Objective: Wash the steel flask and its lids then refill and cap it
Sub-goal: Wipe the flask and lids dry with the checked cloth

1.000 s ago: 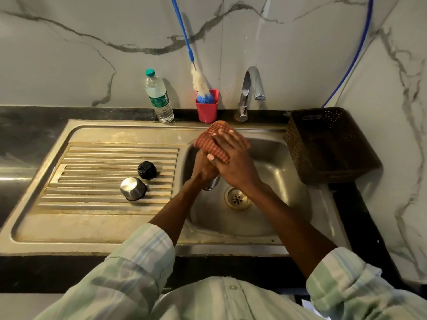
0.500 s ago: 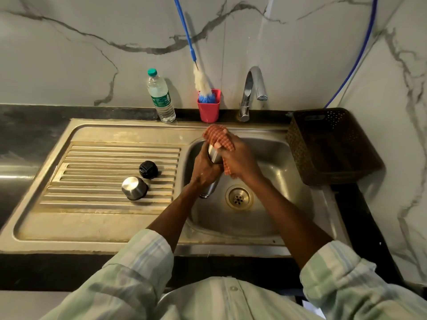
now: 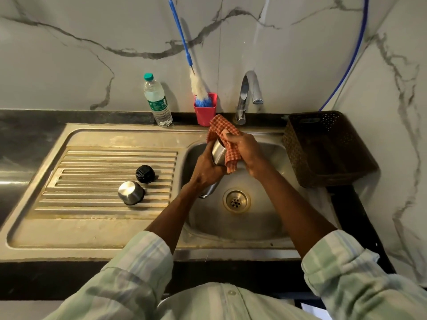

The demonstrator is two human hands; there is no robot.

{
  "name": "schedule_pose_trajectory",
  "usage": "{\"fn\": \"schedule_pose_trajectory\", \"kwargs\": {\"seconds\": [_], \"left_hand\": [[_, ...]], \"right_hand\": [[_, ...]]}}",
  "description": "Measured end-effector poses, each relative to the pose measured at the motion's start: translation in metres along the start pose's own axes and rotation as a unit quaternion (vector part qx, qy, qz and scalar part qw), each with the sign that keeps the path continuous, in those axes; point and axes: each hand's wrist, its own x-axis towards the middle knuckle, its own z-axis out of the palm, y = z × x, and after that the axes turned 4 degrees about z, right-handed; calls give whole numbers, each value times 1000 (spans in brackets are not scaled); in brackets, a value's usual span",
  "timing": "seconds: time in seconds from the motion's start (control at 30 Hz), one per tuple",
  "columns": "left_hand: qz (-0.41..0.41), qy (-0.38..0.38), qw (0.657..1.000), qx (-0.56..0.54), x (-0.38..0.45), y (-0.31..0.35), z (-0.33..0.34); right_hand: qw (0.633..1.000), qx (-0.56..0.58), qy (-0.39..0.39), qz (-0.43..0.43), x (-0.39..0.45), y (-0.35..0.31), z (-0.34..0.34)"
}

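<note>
Over the sink basin (image 3: pixel 265 225) my left hand (image 3: pixel 205 172) grips the steel flask (image 3: pixel 218 154) around its middle, tilted with its mouth pointing up and away. My right hand (image 3: pixel 247 151) holds an orange checked cloth (image 3: pixel 223 132) bunched over the flask's mouth and upper side. The flask's base (image 3: pixel 208 191) shows below my left wrist. On the ribbed drainboard (image 3: pixel 92 162) to the left lie the steel cup lid (image 3: pixel 130 192), upside down, and the black inner lid (image 3: pixel 145 173) just behind it.
A plastic water bottle (image 3: pixel 157 101) with a green cap stands at the sink's back edge. Beside it a red cup (image 3: pixel 205 110) holds a blue-handled bottle brush (image 3: pixel 184 49). The tap (image 3: pixel 248 95) is at the back, a dark perforated basket (image 3: pixel 323 146) on the right.
The cloth in my right hand has slid off the flask's top to its mouth and side, baring the steel neck. The lids have not moved.
</note>
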Motion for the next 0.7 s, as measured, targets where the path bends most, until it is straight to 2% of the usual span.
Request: {"fn": "schedule_pose_trajectory", "kwargs": {"seconds": [0.17,0.3,0.43,0.53,0.6,0.7], "left_hand": [[-45,-20,998,-50,10,-3,-9],[-79,-16,987,-136,7,-9,-14],[-102,31,949,-298,9,-1,-20],[-131,81,918,-365,9,5,-21],[-145,96,913,-368,8,7,-17],[-150,137,942,-267,9,13,-10]], "right_hand": [[998,47,28,-43,-1,16,5],[976,213,-39,24,8,27,-8],[953,278,-42,111,-2,61,3],[942,301,-39,145,-9,76,11],[935,316,-45,157,-12,75,13],[940,300,-67,146,-9,63,16]]}}
